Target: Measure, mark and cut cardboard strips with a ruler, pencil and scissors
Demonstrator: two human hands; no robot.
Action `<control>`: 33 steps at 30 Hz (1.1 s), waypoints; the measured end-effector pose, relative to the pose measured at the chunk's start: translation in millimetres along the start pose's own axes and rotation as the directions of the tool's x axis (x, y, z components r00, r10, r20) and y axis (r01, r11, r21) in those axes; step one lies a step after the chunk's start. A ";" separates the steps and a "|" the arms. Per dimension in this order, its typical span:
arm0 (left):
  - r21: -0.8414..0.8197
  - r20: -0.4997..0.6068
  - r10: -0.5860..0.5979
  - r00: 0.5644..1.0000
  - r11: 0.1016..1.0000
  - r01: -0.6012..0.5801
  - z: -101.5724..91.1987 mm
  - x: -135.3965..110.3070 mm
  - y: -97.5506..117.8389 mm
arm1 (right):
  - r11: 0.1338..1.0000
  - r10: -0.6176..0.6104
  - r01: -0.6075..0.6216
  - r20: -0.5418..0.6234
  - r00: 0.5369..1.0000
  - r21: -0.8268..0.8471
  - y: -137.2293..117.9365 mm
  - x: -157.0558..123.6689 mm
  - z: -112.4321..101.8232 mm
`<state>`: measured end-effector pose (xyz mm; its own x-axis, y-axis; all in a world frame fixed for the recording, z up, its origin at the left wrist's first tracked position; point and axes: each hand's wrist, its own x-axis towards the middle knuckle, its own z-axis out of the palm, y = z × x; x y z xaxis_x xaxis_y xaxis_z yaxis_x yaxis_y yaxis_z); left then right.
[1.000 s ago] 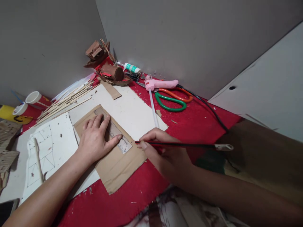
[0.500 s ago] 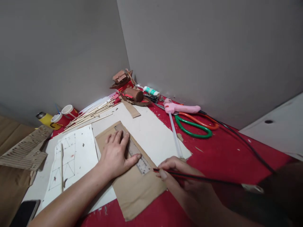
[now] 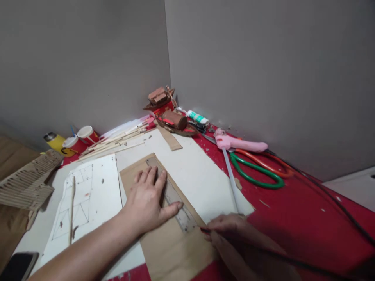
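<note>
My left hand (image 3: 146,201) lies flat with fingers spread, pressing a clear ruler (image 3: 187,221) down on a strip of brown cardboard (image 3: 175,257). The ruler lies lengthwise near the cardboard's right edge, partly hidden under my fingers. My right hand (image 3: 234,234) is closed around a thin dark pencil (image 3: 206,231) with some red on it. Its tip is at the cardboard's right edge, just beyond the ruler's near end. White board (image 3: 202,187) lies under the cardboard. To the left is a paper sheet with a line drawing (image 3: 83,207) and a wooden stick (image 3: 72,210) across it.
A pink glue gun (image 3: 243,143) and green-and-orange scissors (image 3: 258,183) lie on the red tabletop (image 3: 307,226) at right, trailing a cable. Brown model boats (image 3: 175,120) stand in the corner. Cups (image 3: 88,134), thin sticks (image 3: 120,138), corrugated cardboard (image 3: 29,183) and a phone (image 3: 19,265) are leftward.
The view has shifted, so most things sit further right or lower. My left hand keeps its place on the ruler. My right hand with the pencil is slightly further toward the cardboard's edge.
</note>
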<state>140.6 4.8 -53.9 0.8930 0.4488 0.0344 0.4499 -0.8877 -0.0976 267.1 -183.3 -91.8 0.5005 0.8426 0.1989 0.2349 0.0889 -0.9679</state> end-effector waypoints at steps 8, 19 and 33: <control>0.035 -0.022 0.042 0.999 0.999 -0.041 2.1 4.0 0.8 | 0.988 0.057 -0.045 0.078 0.995 -0.144 -7.4 -1.9 -3.7; 0.049 -0.024 0.045 0.999 0.998 -0.043 -0.9 5.4 2.1 | 0.989 -0.019 0.030 0.072 0.997 -0.147 -7.9 2.6 0.8; 0.064 -0.045 0.054 0.998 0.997 -0.051 -3.1 1.0 2.2 | 0.986 -0.063 0.065 0.021 0.998 -0.155 -10.8 4.6 -2.4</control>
<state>142.5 2.9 -51.0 0.9155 0.3956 0.0734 0.4024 -0.9009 -0.1629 268.9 -181.6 -80.1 0.4671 0.8463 0.2562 0.3934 0.0606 -0.9174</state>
